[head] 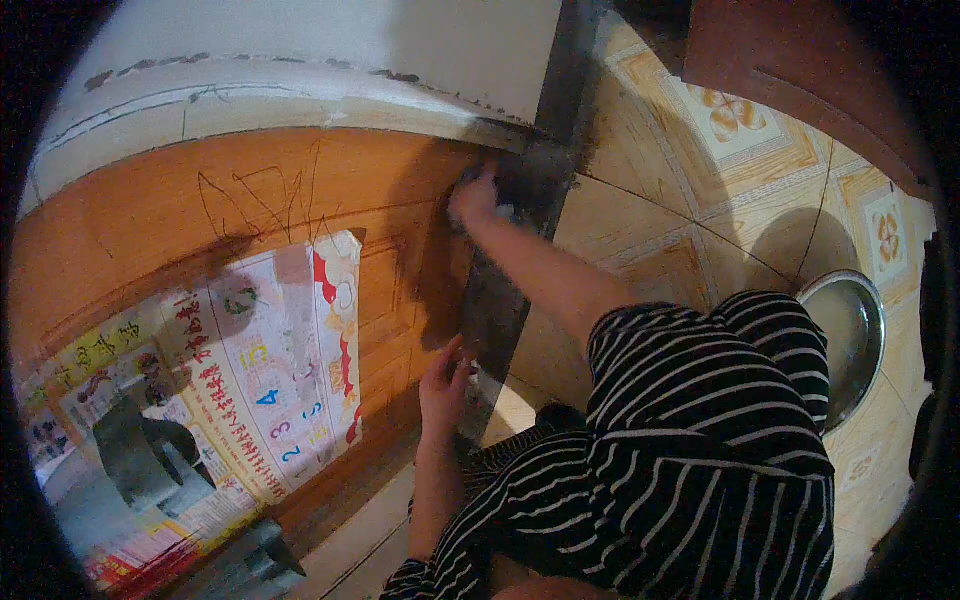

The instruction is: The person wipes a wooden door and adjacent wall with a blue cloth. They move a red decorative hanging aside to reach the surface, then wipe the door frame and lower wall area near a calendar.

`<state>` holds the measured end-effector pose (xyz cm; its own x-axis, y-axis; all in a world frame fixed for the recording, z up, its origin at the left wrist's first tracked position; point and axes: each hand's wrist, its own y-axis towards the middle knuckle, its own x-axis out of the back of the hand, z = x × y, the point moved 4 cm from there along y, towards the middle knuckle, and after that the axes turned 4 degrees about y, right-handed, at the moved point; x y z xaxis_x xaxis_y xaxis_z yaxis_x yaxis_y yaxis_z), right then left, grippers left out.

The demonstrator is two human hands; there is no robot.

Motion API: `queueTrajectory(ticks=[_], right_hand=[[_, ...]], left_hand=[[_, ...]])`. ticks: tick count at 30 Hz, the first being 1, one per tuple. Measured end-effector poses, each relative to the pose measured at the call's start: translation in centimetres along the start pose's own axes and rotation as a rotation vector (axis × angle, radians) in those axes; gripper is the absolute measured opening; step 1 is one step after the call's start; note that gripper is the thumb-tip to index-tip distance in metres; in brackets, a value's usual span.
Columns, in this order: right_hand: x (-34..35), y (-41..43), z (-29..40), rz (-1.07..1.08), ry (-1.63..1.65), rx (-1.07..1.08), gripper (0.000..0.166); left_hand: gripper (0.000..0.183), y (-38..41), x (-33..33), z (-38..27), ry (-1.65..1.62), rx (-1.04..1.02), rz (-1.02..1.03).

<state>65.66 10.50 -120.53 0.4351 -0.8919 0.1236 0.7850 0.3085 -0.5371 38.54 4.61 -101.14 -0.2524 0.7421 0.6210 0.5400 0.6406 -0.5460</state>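
My right hand [474, 201] reaches out to the shadowed end of an orange-brown wooden panel door [390, 195]. Its fingers are curled around what looks like a small dark cloth [466, 180], though shadow and blur hide most of it. Closer to my body, my left hand [444, 386] is raised beside the panel's edge, fingers apart and seemingly holding nothing. A dark strip [501, 322] runs along that edge, beneath my right forearm. Thin scribbled lines [255, 202] mark the wood.
Printed paper posters [277, 375] with numbers and writing cover part of the panel. A metal basin [879, 337] of cloudy liquid stands on the patterned tile floor [645, 202] to my right. Beyond are a scuffed white wall [300, 30] and reddish-brown furniture [780, 60].
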Motion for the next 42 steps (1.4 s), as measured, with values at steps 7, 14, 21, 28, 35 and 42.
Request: queueTrajectory(ticks=[7, 14, 21, 28, 35, 42], right_hand=[[-3.8, -2.3, 0.1, -0.343, 0.21, -0.018, 0.044], [-0.6, 1.6, -0.2, 0.222, -0.421, 0.134, 0.054], [-2.2, -2.8, 1.0, 0.012, -0.031, 0.033, 0.071], [-1.7, 3.0, -1.0, -0.098, -0.56, 0.307, 0.062], [-6.3, -0.3, -0.2, -0.333, 0.074, 0.225, 0.034], [-2.6, 3.1, 0.8, 0.327, -1.062, 0.449, 0.033]], left_hand=[[0.042, 0.4, -0.3, -0.6, 0.035, -0.006, 0.046], [0.041, 0.2, 0.5, 0.7, -0.026, -0.021, 0.001], [0.041, 1.2, 0.3, -0.1, -0.05, -0.038, 0.029], [0.042, 1.6, 0.6, -0.1, -0.059, -0.032, 0.047], [0.041, 1.0, 0.5, 0.8, -0.053, -0.027, 0.032], [0.039, 1.7, 0.8, 2.4, -0.008, -0.065, -0.001]])
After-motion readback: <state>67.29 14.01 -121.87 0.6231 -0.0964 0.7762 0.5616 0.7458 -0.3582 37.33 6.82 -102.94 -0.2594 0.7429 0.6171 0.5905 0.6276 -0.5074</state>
